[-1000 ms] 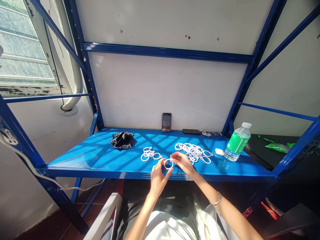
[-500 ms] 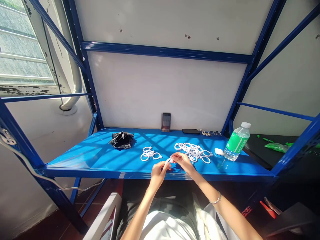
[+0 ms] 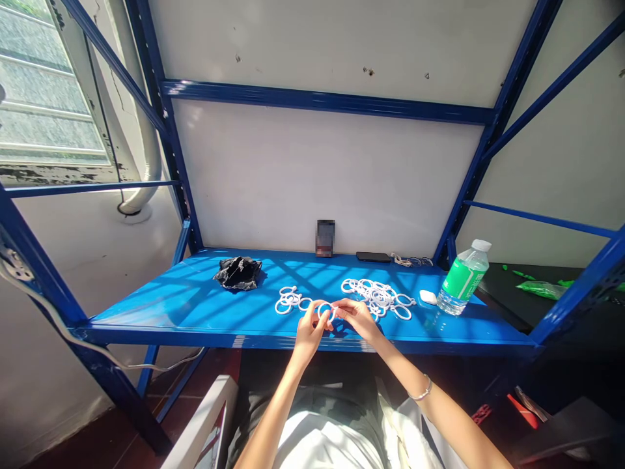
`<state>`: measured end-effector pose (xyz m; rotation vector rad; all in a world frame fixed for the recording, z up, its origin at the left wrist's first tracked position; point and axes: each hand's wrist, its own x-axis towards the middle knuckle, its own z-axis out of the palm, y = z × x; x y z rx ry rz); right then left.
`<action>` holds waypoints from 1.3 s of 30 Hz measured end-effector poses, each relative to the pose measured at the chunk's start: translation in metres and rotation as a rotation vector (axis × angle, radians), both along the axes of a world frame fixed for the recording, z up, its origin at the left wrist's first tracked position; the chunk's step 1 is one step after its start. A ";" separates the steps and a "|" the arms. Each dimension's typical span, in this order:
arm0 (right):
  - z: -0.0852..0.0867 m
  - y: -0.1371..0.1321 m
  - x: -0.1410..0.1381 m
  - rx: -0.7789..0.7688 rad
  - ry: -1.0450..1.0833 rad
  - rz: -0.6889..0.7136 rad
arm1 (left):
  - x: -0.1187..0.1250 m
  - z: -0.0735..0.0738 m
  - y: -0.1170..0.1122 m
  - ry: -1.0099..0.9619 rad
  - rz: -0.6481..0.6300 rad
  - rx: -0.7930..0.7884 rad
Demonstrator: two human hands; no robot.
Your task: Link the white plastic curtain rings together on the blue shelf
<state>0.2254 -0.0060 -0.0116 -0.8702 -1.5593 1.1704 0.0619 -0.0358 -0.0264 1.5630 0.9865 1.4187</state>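
Observation:
Between my two hands, above the front of the blue tabletop (image 3: pixel 185 319), is a white ring (image 3: pixel 320 310) with its round opening facing me. My left hand (image 3: pixel 310 327) is closed on its left side. On its right side, the fingertips of my right hand (image 3: pixel 355 314) pinch it. A small cluster of white rings (image 3: pixel 288 299) lies just beyond my left hand. Beyond my right hand spreads a larger pile of white rings (image 3: pixel 378 296), partly hidden by that hand.
A crumpled black plastic bag (image 3: pixel 238 273) lies at the left. Farther back are an upright phone (image 3: pixel 325 238), a flat black phone (image 3: pixel 373 256) and a coiled cable (image 3: pixel 410 260). At right stand a green-labelled bottle (image 3: pixel 463 279) and a small white case (image 3: pixel 428 297). Blue posts frame the table.
The white ring has turned in my hands: earlier it looked narrow and edge-on, now its round opening shows. My fingers have shifted slightly; the piles look unchanged.

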 end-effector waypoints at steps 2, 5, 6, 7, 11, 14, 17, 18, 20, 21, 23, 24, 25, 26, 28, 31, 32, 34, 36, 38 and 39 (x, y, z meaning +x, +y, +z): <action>0.000 -0.001 -0.001 0.016 -0.014 0.009 | -0.001 0.002 -0.005 0.069 -0.006 0.013; 0.000 -0.003 -0.002 0.037 -0.030 0.013 | -0.003 0.002 -0.008 0.153 0.032 0.052; 0.000 -0.003 -0.002 0.040 -0.030 0.012 | -0.003 0.001 -0.008 0.161 0.047 0.070; 0.001 -0.004 -0.002 0.040 -0.027 0.012 | -0.003 0.000 -0.007 0.160 0.055 0.085; 0.003 -0.006 -0.003 0.021 0.009 0.029 | -0.003 -0.001 -0.006 0.136 0.063 0.107; 0.004 -0.006 -0.003 0.027 0.010 0.039 | -0.003 0.000 -0.007 0.120 0.064 0.107; 0.002 -0.006 -0.002 0.055 -0.020 0.035 | -0.003 0.001 -0.008 0.129 0.072 0.111; 0.001 -0.005 -0.002 0.068 -0.030 0.032 | -0.003 0.001 -0.008 0.136 0.077 0.115; -0.002 -0.004 -0.001 0.094 -0.047 0.024 | -0.004 0.002 -0.008 0.148 0.081 0.117; -0.003 -0.003 -0.001 0.105 -0.056 0.021 | -0.004 0.002 -0.008 0.153 0.079 0.114; -0.004 -0.002 0.000 0.119 -0.070 0.016 | -0.004 0.002 -0.008 0.161 0.071 0.108; -0.004 -0.002 0.000 0.123 -0.077 0.013 | -0.004 0.002 -0.008 0.164 0.067 0.105; -0.004 -0.002 0.000 0.127 -0.082 0.010 | -0.004 0.002 -0.008 0.165 0.064 0.102; -0.004 -0.003 0.000 0.131 -0.085 0.009 | -0.004 0.002 -0.009 0.164 0.061 0.100; -0.002 -0.004 0.000 0.139 -0.089 0.015 | -0.004 0.003 -0.009 0.156 0.056 0.094; 0.002 -0.007 0.000 0.148 -0.091 0.036 | -0.004 0.004 -0.010 0.143 0.039 0.083; 0.004 -0.007 0.000 0.150 -0.093 0.041 | -0.004 0.005 -0.010 0.140 0.033 0.080; 0.005 -0.008 0.000 0.152 -0.099 0.044 | -0.005 0.005 -0.010 0.139 0.028 0.077; 0.005 -0.008 0.000 0.151 -0.105 0.043 | -0.005 0.004 -0.010 0.142 0.030 0.076; 0.004 -0.008 0.000 0.150 -0.106 0.043 | -0.005 0.002 -0.009 0.149 0.036 0.079; 0.003 -0.007 0.000 0.150 -0.104 0.046 | -0.005 0.002 -0.008 0.154 0.037 0.081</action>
